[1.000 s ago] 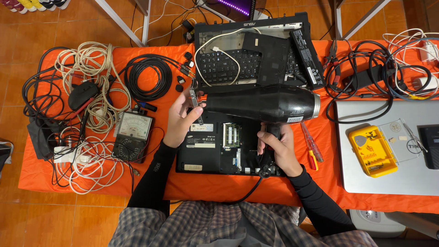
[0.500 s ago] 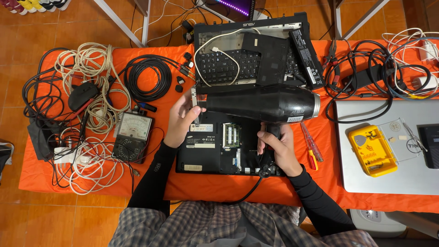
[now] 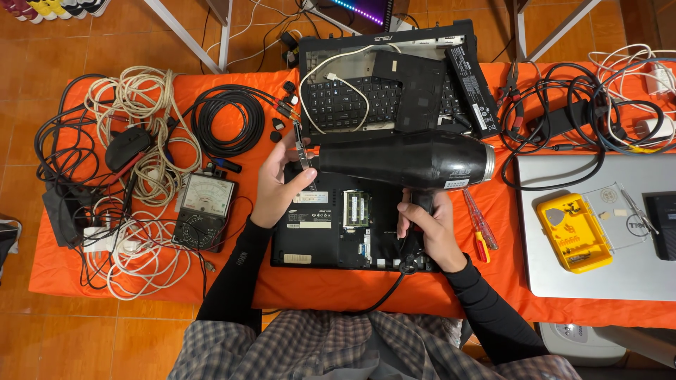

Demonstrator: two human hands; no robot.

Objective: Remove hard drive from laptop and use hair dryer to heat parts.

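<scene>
The right hand (image 3: 428, 229) is wrapped tight around the handle of a black hair dryer (image 3: 405, 159), fingers fully closed, and holds the dryer just above an opened laptop (image 3: 338, 225) that lies underside up on the orange table cloth (image 3: 317, 285). The left hand (image 3: 278, 184) is partly closed, thumb and fingers pinching a thin dark strip, perhaps a small tool or part (image 3: 301, 146), held upright right at the narrow end of the dryer. By the look of it, the step in hand is aiming the dryer across the laptop's bared inside while the left hand readies the strip at the nozzle; a next move would call for keeping the nozzle steady and close to the left-hand edge of the laptop without touching the small green memory card (image 3: 356, 207). The dryer's long axis runs level from left to right across the view, its narrow end pointing toward the person's left and its silver-ringed rear toward the right; the handle hangs down toward the person, with the cord (image 3: 384, 299) trailing off the table's near edge.
</scene>
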